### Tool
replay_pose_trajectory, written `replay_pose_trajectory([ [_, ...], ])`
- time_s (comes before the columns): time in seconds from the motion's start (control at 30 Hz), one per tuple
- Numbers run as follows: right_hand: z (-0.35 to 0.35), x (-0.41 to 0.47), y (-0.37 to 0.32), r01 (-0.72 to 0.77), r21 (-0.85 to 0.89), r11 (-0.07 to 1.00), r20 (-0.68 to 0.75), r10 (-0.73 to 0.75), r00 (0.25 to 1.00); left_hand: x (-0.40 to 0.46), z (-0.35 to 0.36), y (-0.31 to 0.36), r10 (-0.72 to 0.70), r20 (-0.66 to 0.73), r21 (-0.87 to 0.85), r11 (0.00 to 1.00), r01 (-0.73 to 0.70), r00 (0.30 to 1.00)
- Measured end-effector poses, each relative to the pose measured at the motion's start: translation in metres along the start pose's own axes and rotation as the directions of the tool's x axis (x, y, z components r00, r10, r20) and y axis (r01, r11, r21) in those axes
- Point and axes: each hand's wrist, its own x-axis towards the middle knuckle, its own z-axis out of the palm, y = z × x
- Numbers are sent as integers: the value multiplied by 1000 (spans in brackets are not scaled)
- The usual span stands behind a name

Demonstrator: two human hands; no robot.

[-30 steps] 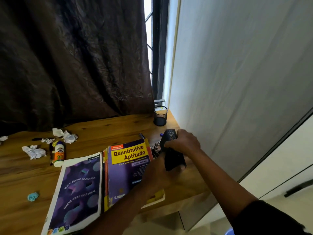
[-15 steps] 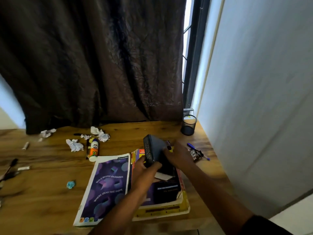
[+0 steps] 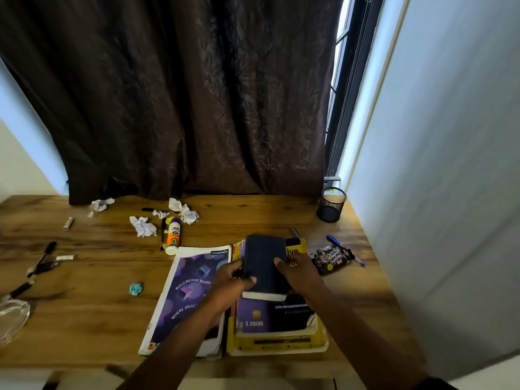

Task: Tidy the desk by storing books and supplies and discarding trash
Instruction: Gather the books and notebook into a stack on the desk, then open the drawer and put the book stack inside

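While both hands steady dark book (image 3: 264, 261) flat atop yellow textbook (image 3: 277, 327), desk (image 3: 92, 319) clutter waits. Purple notebook (image 3: 185, 294) at nine o'clock of stack, cover reading "classmate", "BUILD BEYOND BOUNDA…". Textbook marked "S. CHAND". Left hand (image 3: 230, 285) and right hand (image 3: 299, 273) curl round dark book's long edges. Likely stiff, compact, moderately heavy; best gripped by edges. Snack wrapper (image 3: 332, 258) at three o'clock reads "Happy Happy". Glue bottle (image 3: 172, 236) at ten o'clock, label unreadable.
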Motion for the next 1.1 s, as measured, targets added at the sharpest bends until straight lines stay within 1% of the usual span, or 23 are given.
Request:
replay_pose_trajectory([
  [0.1, -4, -9, -5, 109, -247, 963, -61, -128, 990, 4, 2, -5, 35, -28, 241, 970, -27, 999],
  [0.17, -4, -14, -5, 159, -425, 891, -77, -210, 975, 2, 5, -7, 89, -82, 430, 901, -45, 993],
  [0.2, -4, -17, -5, 166, -482, 861, -90, -237, 967, 1, 8, -7, 132, -104, 492, 868, -64, 986],
  [0.27, -3, -20, -3, 151, -556, 817, -118, -258, 959, 1, 11, -11, 182, -113, 515, 852, -99, 977],
  [0.37, -8, -22, 2, 109, -634, 765, -135, -249, 959, 2, 16, -16, 168, -88, 457, 882, -110, 982],
  [0.47, -11, -23, 5, 100, -607, 789, -122, -217, 968, 1, 19, -18, 181, -104, 410, 904, -124, 978],
  [0.6, -10, -23, 12, 123, -535, 836, -116, -216, 969, -8, 23, -18, 207, -166, 389, 912, -129, 964],
  [0.7, -8, -28, 19, 154, -396, 905, -146, -228, 963, -25, 26, -23, 214, -253, 276, 951, -141, 944],
  [0.77, -4, -38, 25, 194, -379, 905, -231, -296, 927, -40, 26, -32, 218, -297, 175, 970, -171, 930],
  [0.8, 0, -45, 27, 223, -377, 899, -282, -341, 897, -47, 27, -38, 233, -313, 153, 969, -193, 921],
  [0.83, 4, -52, 30, 268, -365, 892, -326, -392, 860, -54, 28, -44, 255, -330, 153, 965, -215, 909],
  [0.9, 15, -68, 32, 409, -302, 861, -373, -502, 781, -67, 29, -55, 283, -353, 156, 958, -242, 892],
  [0.97, 27, -84, 32, 551, -203, 810, -366, -585, 724, -78, 31, -61, 294, -337, 156, 954, -255, 894],
  [1.0, 33, -92, 31, 595, -156, 788, -346, -608, 715, -82, 30, -65, 297, -317, 152, 953, -261, 901],
  [1.03, 39, -101, 32, 618, -117, 778, -314, -619, 720, -85, 29, -70, 293, -286, 143, 955, -261, 912],
  [1.1, 52, -115, 36, 591, -54, 805, -213, -587, 781, -91, 27, -82, 248, -202, 94, 968, -233, 947],
])
